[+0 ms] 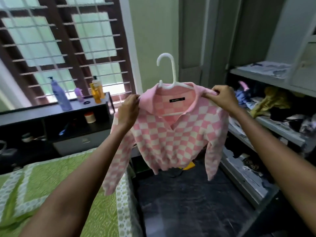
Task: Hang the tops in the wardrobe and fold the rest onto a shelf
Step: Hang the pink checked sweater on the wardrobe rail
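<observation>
Both hands [129, 108] [222, 98] pinching pink checked top [171, 134] on white hanger [166, 72]

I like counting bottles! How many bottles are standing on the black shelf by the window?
3 at least: a tall purple pump bottle on the left, a small purple bottle in the middle, an orange bottle on the right. A paler one may stand behind it.

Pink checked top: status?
Left hand and right hand each pinch a shoulder. Pink checked top on white hanger, held up, not hung. Nothing blocking.
</observation>
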### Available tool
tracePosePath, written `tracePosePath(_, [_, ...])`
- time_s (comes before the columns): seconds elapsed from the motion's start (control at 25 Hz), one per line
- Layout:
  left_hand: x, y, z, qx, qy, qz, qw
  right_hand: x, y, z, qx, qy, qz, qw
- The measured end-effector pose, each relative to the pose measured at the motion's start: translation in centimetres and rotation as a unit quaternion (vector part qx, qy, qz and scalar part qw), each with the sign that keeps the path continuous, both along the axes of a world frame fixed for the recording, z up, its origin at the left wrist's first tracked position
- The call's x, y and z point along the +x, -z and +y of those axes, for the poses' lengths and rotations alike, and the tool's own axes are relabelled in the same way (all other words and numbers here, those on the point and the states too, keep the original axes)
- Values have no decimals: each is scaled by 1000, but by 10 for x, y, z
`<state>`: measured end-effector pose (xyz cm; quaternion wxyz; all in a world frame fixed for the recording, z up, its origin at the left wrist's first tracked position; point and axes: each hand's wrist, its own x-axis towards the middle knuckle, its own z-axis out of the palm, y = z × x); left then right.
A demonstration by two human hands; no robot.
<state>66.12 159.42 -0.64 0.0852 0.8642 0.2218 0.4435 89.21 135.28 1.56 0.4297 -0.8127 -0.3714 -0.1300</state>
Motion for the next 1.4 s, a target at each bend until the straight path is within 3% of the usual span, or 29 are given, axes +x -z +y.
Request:
tracePosePath(0.12, [87,-8,29,22,31,4,999,63,0,0,22,23,-15,999])
tracePosePath(0.28, [204,-13,60,45,89,53,994,133,3,-2,-50,108,-35,992])
tracePosePath(0.4, [293,-22,66,48,165,33,985,183,-1,-13,-61,195,-40,978])
tracePosePath(0.56, [396,-36,48,13,276,-17,961,222,-17,-44,-43,294,-68,953])
tracePosePath(0.68, [478,-41,21,-61,348,-47,934,243,-25,-73,-29,365,-113,924])
tracePosePath(0.92, [617,-63,-58,-57,510,-46,857,264,-43,-134,-34,505,-139,851])
tracePosePath(1.04, [665,-80,-102,-54,593,-27,803,264,-61,-165,-2,535,-127,835])
tracePosePath(1.24, [704,-105,-160,-67,686,-20,724,234,-84,-183,73,553,-95,825])
tracePosePath(1.4, [717,-123,-202,-72,752,-17,655,202,-102,-166,88,607,-136,778])
